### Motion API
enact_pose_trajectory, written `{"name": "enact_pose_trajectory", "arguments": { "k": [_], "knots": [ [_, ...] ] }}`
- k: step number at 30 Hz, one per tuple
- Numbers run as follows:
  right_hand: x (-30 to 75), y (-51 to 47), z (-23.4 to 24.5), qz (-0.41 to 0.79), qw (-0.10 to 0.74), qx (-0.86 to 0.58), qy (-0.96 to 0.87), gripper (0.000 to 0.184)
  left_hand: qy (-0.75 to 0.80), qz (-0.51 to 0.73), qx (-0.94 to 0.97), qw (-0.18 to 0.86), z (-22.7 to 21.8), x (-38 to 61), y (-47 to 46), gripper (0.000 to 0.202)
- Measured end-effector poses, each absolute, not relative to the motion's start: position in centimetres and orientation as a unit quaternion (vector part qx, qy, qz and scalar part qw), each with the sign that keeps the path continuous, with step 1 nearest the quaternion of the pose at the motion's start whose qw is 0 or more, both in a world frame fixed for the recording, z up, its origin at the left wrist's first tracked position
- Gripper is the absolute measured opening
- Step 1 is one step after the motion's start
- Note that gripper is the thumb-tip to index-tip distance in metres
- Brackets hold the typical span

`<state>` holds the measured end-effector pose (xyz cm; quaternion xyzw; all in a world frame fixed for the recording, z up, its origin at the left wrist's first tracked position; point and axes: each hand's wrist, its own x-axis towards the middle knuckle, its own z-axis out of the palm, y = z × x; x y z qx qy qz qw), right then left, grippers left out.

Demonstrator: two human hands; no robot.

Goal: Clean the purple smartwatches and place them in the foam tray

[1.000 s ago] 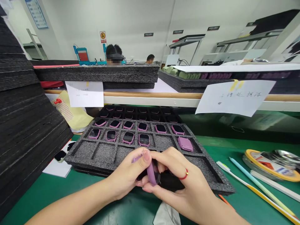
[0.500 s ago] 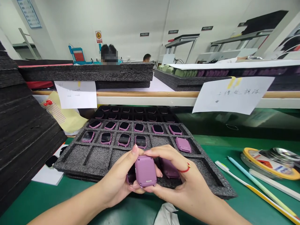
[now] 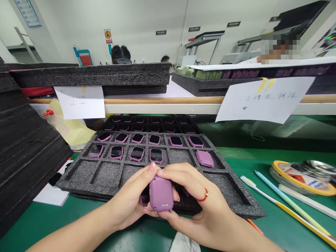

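Observation:
Between both hands is a purple smartwatch body [image 3: 161, 196], its back with small metal contacts turned towards me. My left hand [image 3: 133, 197] grips it from the left side, thumb at the top corner. Fingers of my right hand [image 3: 195, 196], which wears a red ring, close on its top and bottom edges. Another purple-rimmed piece [image 3: 144, 197] shows partly behind it at my left fingers. Beyond the hands lies a black foam tray [image 3: 107, 175] holding several purple watches [image 3: 137, 154], mostly screen up; one watch [image 3: 205, 158] at the right is back up.
To the right lie a toothbrush [image 3: 273, 199], a pale blue-green stick [image 3: 286, 197], a white strip [image 3: 307, 201] and a tape roll [image 3: 301, 178]. Stacked foam [image 3: 31, 157] rises at the left. A shelf edge [image 3: 162, 108] crosses above the tray. People are beyond it.
My view has shifted slightly, and the held watch leans a little more. The purple watch below my right hand is now almost hidden. A person has come into view at the back right.

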<state>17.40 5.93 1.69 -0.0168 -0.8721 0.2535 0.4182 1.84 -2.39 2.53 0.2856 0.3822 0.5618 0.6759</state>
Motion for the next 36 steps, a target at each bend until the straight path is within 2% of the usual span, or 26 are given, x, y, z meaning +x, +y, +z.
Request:
{"name": "enact_pose_trajectory", "arguments": {
  "k": [4,8,12,15,17,20,25,29,31,33,36],
  "knots": [
    [17.6,6.2,2.5,0.239,0.429,-0.025,-0.871,0.054,0.362,0.569,0.283,0.682,2.4,1.8,-2.6,0.048],
    [18.6,7.9,3.3,0.178,0.436,-0.119,-0.874,0.039,0.315,0.578,0.298,0.691,2.3,1.6,-2.5,0.039],
    [19.4,11.2,1.9,0.091,0.352,-0.231,-0.903,0.038,0.304,0.573,0.296,0.701,2.5,1.5,-2.4,0.039],
    [19.4,12.8,0.1,0.075,0.277,-0.255,-0.924,0.039,0.33,0.571,0.29,0.693,2.7,1.6,-2.6,0.037],
    [19.3,13.0,-0.6,0.077,0.267,-0.255,-0.926,0.039,0.367,0.569,0.297,0.674,2.8,1.6,-2.7,0.042],
    [19.2,12.6,-0.7,0.078,0.273,-0.252,-0.925,0.04,0.401,0.564,0.321,0.646,2.7,1.9,-2.7,0.05],
    [18.9,12.1,0.2,0.077,0.31,-0.238,-0.917,0.036,0.371,0.607,0.268,0.649,2.8,1.9,-2.6,0.033],
    [18.9,10.4,2.1,0.073,0.39,-0.209,-0.894,0.021,0.273,0.624,0.232,0.694,2.9,1.3,-2.7,0.036],
    [18.8,8.8,3.2,0.107,0.451,-0.142,-0.875,0.012,0.255,0.629,0.228,0.698,2.9,1.2,-2.7,0.041],
    [18.5,7.0,3.9,0.159,0.476,-0.047,-0.864,0.016,0.286,0.626,0.231,0.688,2.8,1.4,-2.8,0.046],
    [17.6,5.1,3.7,0.168,0.448,0.015,-0.878,0.034,0.402,0.625,0.211,0.635,2.8,2.1,-3.0,0.047]
  ]
}}
